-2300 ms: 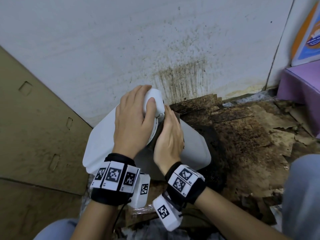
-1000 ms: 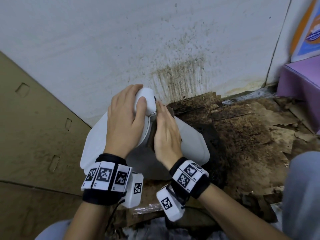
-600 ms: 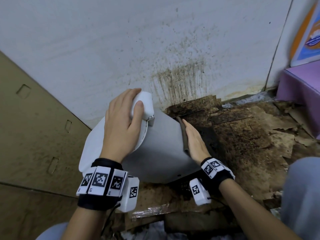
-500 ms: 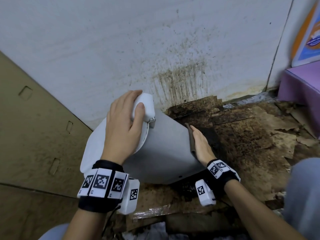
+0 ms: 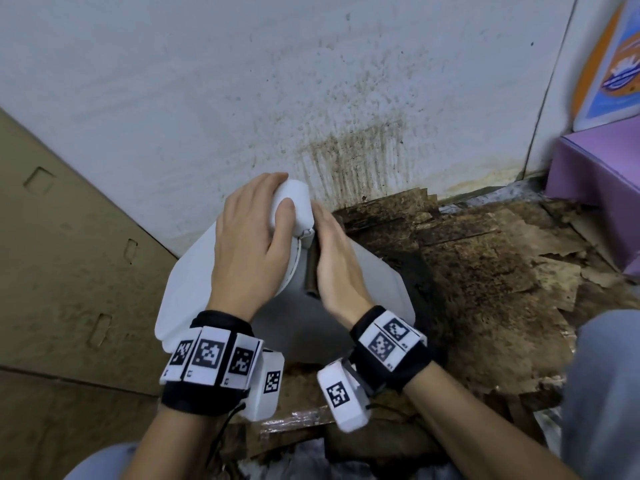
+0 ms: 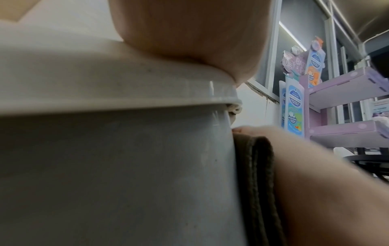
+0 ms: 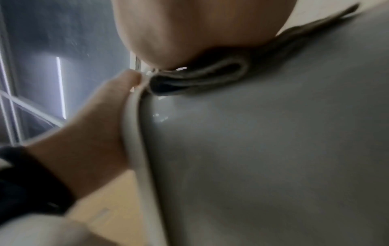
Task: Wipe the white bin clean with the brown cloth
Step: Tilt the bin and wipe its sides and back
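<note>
Under both hands the white bin [image 5: 375, 282] lies tipped on its side by the stained wall [image 5: 311, 81]. Left hand [image 5: 251, 244] curls over the lid's raised end, thumb on top, gripping it. Right hand [image 5: 334, 261], fingers straight, presses the folded brown cloth [image 5: 311, 271] flat on the bin's side, just right of the left hand. Left wrist cam shows cloth layers [image 6: 255, 183] betw palm & bin; head view only a dark edge. Purple shelf [image 6: 345, 106] beyond right hand
</note>
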A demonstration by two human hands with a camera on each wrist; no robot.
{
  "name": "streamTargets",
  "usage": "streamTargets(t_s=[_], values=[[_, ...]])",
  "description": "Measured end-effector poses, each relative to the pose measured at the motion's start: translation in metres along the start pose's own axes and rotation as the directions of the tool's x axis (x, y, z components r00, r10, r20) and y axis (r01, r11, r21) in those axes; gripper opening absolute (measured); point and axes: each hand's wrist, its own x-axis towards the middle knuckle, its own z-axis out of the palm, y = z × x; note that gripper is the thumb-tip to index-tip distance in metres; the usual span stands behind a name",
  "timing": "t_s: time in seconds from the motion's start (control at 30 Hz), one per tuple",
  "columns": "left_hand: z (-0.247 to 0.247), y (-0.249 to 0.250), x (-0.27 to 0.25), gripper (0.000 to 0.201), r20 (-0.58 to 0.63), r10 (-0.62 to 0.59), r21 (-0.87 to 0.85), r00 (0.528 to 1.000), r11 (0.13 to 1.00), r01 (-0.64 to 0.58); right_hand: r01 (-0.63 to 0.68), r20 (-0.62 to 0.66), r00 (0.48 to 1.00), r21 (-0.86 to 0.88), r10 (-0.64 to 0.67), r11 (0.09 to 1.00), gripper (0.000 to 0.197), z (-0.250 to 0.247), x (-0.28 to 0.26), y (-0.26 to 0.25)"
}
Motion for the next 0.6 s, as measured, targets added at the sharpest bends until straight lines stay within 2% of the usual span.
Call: streamTargets(t_s=[0.1,0.2,0.3,0.37,0.47,0.6], values=[[-0.002,-0.002,0.001,0.049,-0.005,-0.001,-0.013,1.0,1.0,0.001,0.196,0.035,0.981,-0.15,-0.193,0.969,0.052,-0.006,-0.005,0.012],[-0.001,-0.002,0.002,0.048,-0.001,0.004,-0.018,1.0,1.0,-0.004,0.223,0.026,0.975,-0.163,-0.221,0.961,0.051,-0.018,-0.008,0.036],[-0.003,-0.004,0.002,0.047,-0.005,-0.001,-0.03,1.0,1.0,0.001,0.112,-0.001,0.993,-0.199,-0.115,0.974,0.052,-0.034,-0.013,0.068],[-0.005,-0.007,0.001,0.046,-0.01,-0.01,-0.038,1.0,0.999,0.01,-0.038,-0.032,0.999,-0.197,0.033,0.98,0.051,-0.05,-0.016,0.092],[-0.006,-0.006,0.0,0.045,-0.008,-0.004,-0.038,1.0,0.999,0.004,-0.255,-0.088,0.966,-0.165,0.243,0.953,0.049,-0.068,-0.019,0.116],[-0.002,-0.002,0.003,0.047,-0.001,-0.003,-0.031,1.0,1.0,0.003,-0.354,-0.086,0.935,-0.156,0.344,0.922,0.05,-0.073,-0.016,0.117]])
